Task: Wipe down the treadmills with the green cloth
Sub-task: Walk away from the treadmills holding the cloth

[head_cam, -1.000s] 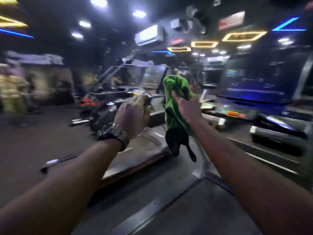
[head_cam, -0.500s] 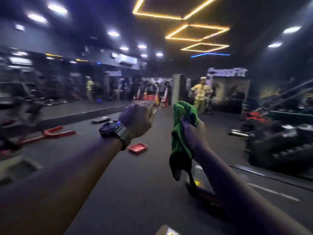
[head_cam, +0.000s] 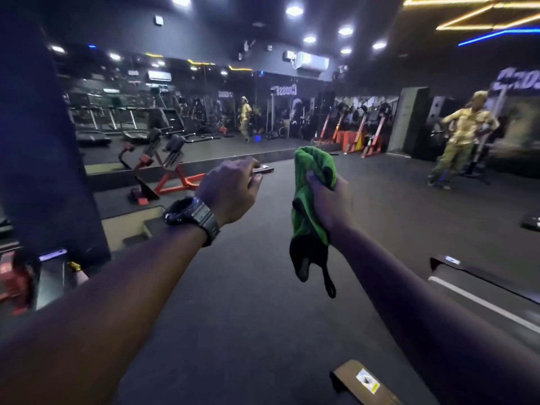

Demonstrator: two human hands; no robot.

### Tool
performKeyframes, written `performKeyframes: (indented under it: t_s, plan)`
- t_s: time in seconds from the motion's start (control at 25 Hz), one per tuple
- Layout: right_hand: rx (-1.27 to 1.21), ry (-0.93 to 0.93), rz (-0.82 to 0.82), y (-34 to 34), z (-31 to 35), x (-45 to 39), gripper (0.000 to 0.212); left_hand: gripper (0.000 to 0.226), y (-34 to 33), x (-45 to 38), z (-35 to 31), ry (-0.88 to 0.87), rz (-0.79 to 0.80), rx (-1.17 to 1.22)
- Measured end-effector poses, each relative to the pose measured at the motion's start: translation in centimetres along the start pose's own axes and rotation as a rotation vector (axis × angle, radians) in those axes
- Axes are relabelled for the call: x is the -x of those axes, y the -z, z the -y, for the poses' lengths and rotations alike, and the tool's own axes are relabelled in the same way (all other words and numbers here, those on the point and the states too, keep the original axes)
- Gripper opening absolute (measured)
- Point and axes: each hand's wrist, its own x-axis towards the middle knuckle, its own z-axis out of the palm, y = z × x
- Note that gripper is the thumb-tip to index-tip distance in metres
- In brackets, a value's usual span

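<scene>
**Hands raised over open gym floor, green cloth in the right**

Both hands are held out in front at about the same height, a little apart. The right hand (head_cam: 328, 200) grips the green cloth (head_cam: 311, 206), fingers curled round its bunched upper part; the rest hangs below the fist, its lower end dark, with a thin loop dangling. The left hand (head_cam: 230, 190) is a loose fist with knuckles up; whether it holds anything inside cannot be told. A dark wristwatch (head_cam: 190, 215) sits on the left wrist.

Compared with a second ago, the view has swung round. Then the hands were in front of a treadmill console and belt; half a second ago the open floor had come into view. Now the dark floor (head_cam: 248, 302) fills the middle, and the hands keep almost the same pose and spacing, the cloth held the same way.

Treadmills (head_cam: 117, 121) stand in a row well apart at the far left, near or reflected in the mirror wall; which cannot be told. Red-framed benches (head_cam: 163, 171) stand nearer on the left, beside a dark pillar (head_cam: 43, 141). A person in yellowish clothes (head_cam: 461, 135) stands at the far right. A tan-edged panel with a small sticker (head_cam: 365, 381) pokes in at the bottom edge, and a dark deck with a white stripe (head_cam: 482, 290) lies at lower right. No containers can be made out.
</scene>
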Motion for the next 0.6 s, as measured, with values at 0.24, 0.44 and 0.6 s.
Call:
performKeyframes:
  t_s: [0.24, 0.44, 0.6]
  plan:
    - [0.100, -0.055, -0.174, -1.8, -4.7, -5.8, 0.019, 0.032, -7.7, -4.2, 4.6, -0.005, 0.025, 0.136]
    - [0.224, -0.061, -0.396, -6.2, -9.9, -12.8, 0.020, 0.037, -16.6, -9.7, 10.9, -0.079, 0.089, 0.190]
    - [0.254, -0.126, -0.472, -11.8, -12.2, -18.2, 0.025, 0.035, -21.4, -15.5, 16.4, -0.136, 0.157, 0.265]
